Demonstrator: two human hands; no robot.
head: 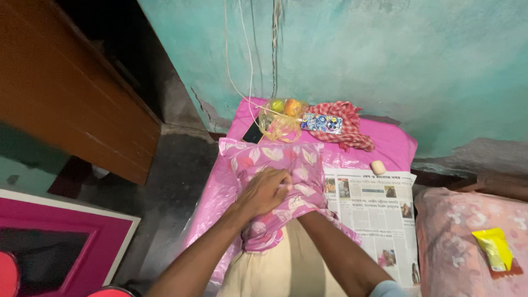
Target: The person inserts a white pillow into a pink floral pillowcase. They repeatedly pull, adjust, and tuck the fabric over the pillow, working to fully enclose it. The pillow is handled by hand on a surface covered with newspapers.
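A pink cover with a pale leaf print point(300, 165) lies on a table spread with pink plastic sheet point(396, 146). A beige cushion point(286, 264) sticks out of the cover's near end. My left hand point(268, 192) rests on top of the cover with its fingers curled into the fabric. My right forearm point(333, 247) runs into the cover's opening, and the hand itself is hidden under the cloth.
At the table's far end lie a clear bag of fruit point(283, 113), a dark phone point(253, 133), a patterned phone case point(322, 124) and a red checked cloth point(349, 132). A newspaper point(377, 214) and a small beige lump point(378, 166) lie right. A yellow packet point(494, 248) sits on pink bedding. Wooden furniture point(71, 93) stands left.
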